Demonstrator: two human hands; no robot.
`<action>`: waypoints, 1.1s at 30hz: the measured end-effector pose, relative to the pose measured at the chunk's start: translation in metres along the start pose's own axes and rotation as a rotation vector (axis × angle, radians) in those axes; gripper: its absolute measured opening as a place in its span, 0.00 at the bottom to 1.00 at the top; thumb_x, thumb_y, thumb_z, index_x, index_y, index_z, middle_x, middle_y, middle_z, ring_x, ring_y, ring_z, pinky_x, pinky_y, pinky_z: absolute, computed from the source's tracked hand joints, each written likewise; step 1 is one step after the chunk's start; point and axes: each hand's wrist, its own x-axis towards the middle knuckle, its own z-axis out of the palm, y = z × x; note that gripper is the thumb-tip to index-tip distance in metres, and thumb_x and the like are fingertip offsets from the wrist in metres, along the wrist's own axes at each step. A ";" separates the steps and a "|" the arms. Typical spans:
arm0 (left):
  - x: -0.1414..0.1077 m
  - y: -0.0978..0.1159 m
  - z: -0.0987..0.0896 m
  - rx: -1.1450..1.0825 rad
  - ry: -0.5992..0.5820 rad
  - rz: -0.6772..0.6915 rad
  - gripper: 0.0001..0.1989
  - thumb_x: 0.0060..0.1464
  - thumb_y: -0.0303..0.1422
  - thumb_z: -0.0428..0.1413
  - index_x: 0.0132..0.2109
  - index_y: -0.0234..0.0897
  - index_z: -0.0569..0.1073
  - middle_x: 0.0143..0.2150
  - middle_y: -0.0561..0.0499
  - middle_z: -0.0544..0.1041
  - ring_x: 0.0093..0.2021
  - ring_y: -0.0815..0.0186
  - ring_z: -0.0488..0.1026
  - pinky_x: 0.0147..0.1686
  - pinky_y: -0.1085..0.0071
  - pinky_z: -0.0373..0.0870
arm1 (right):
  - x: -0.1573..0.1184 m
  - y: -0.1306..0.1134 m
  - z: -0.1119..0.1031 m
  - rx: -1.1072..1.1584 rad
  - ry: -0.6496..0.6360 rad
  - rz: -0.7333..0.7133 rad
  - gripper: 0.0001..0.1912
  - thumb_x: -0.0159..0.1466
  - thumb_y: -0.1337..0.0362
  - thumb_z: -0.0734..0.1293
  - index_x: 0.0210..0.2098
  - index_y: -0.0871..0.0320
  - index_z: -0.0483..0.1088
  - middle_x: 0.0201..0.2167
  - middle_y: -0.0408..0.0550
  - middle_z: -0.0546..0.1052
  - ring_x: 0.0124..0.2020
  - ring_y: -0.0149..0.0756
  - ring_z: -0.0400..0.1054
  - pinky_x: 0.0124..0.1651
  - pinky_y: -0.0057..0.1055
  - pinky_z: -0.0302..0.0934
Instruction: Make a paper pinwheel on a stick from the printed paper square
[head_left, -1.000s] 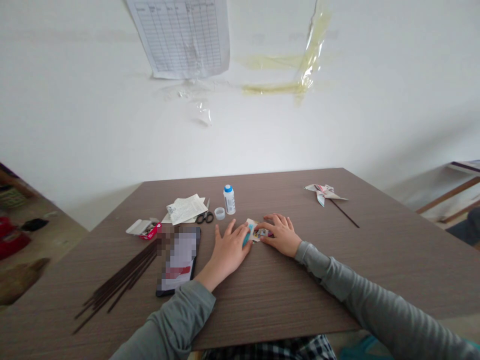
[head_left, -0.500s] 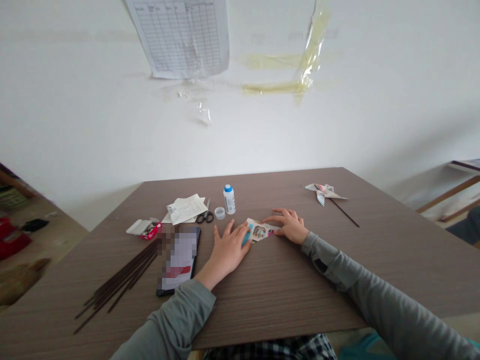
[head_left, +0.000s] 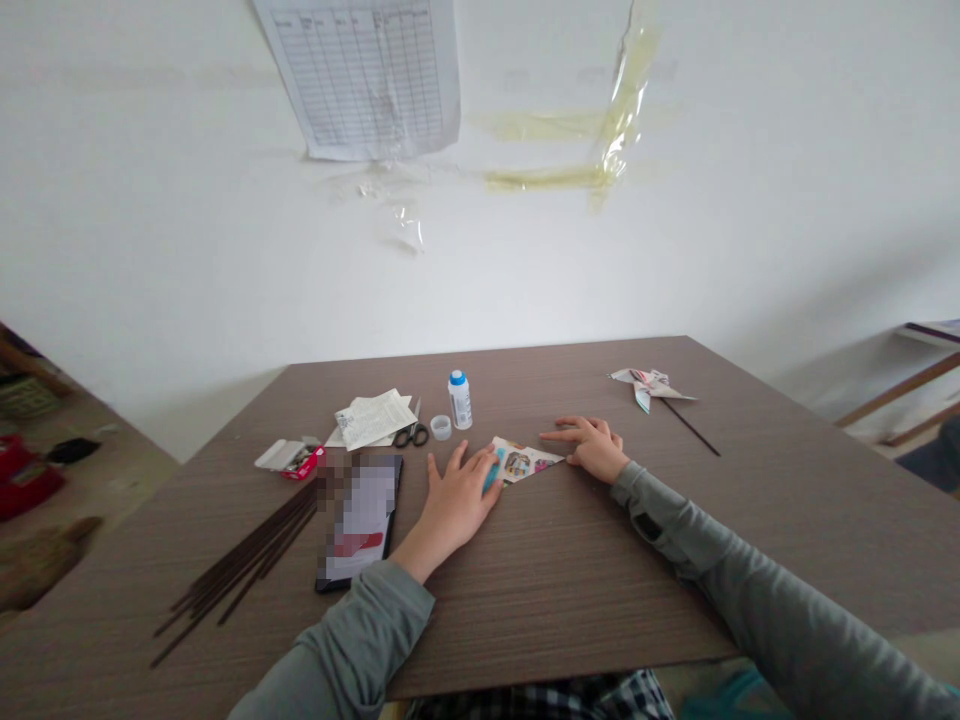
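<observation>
A folded piece of printed paper point(head_left: 525, 461), tapering to a point at the right, lies flat on the table. My left hand point(head_left: 466, 492) rests on its left end with the fingers spread, hiding that part. Beside the pointed tip is my right hand point(head_left: 591, 447), fingers stretched out and holding nothing; whether a fingertip still touches the paper is hard to tell. Just beyond the left hand stand a white bottle with a blue cap point(head_left: 460, 400) and a small clear cup point(head_left: 441, 428).
Left of the cup lie scissors point(head_left: 411, 433), loose printed papers point(head_left: 373, 418) and an open red-and-white box point(head_left: 294, 458). A phone point(head_left: 361, 525) and several thin dark sticks point(head_left: 240, 560) are near my left arm. A paper pinwheel point(head_left: 651, 387) on a stick lies far right.
My right hand has slid to the right along the paper, uncovering its pointed end. My left hand has stayed in place on the paper.
</observation>
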 end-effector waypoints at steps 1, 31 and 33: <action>0.001 -0.001 0.000 -0.014 -0.007 -0.006 0.27 0.86 0.34 0.62 0.83 0.56 0.84 0.91 0.45 0.79 0.96 0.29 0.65 0.89 0.04 0.52 | -0.002 -0.003 0.000 0.005 0.005 -0.001 0.42 0.68 0.70 0.73 0.73 0.26 0.92 0.81 0.41 0.86 0.77 0.67 0.74 0.80 0.69 0.72; 0.004 0.013 -0.013 -0.070 0.006 -0.084 0.26 0.80 0.35 0.71 0.79 0.56 0.88 0.89 0.45 0.82 0.95 0.29 0.66 0.91 0.05 0.49 | -0.031 -0.080 0.001 0.055 -0.152 -0.206 0.21 0.88 0.52 0.73 0.76 0.34 0.90 0.86 0.47 0.83 0.93 0.73 0.61 0.92 0.94 0.49; 0.005 0.014 -0.015 -0.076 -0.003 -0.090 0.28 0.79 0.34 0.71 0.80 0.58 0.87 0.89 0.45 0.82 0.95 0.30 0.66 0.91 0.05 0.49 | -0.031 -0.082 -0.002 0.055 -0.177 -0.183 0.23 0.87 0.53 0.73 0.77 0.33 0.88 0.87 0.46 0.82 0.94 0.73 0.60 0.92 0.93 0.50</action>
